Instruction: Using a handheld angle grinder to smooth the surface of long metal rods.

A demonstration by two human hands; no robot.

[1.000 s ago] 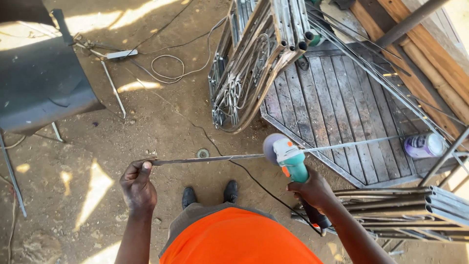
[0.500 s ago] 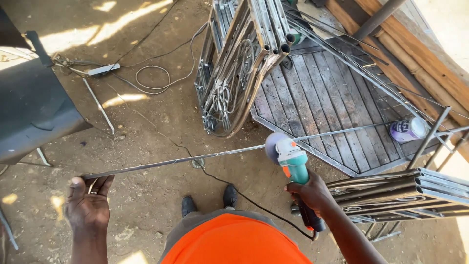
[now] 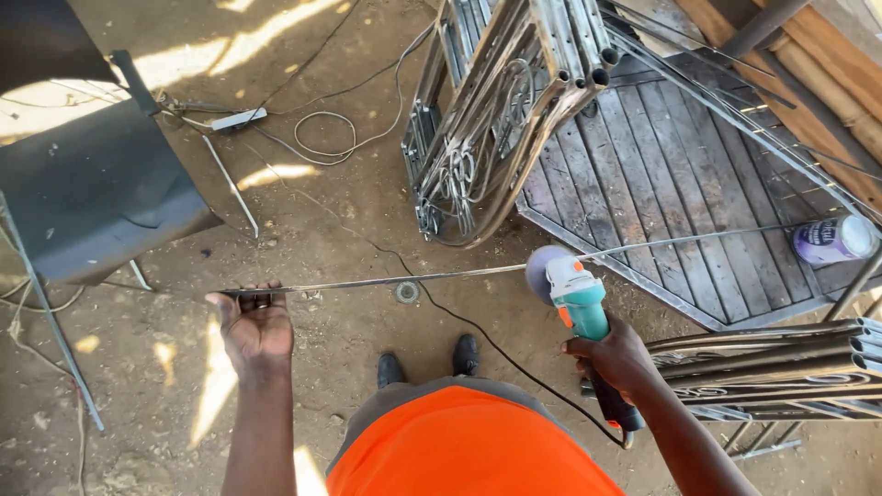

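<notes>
the left hand is gripping the thin, likely whippy steel rod at nine o'clock; the right hand is clenching the teal grinder at its three o'clock.

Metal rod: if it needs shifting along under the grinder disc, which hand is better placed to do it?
Probably the left hand. It grips the thin metal rod near its end, palm up. The right hand is wrapped around the teal angle grinder, whose disc sits at the rod, so it isn't free.
</notes>
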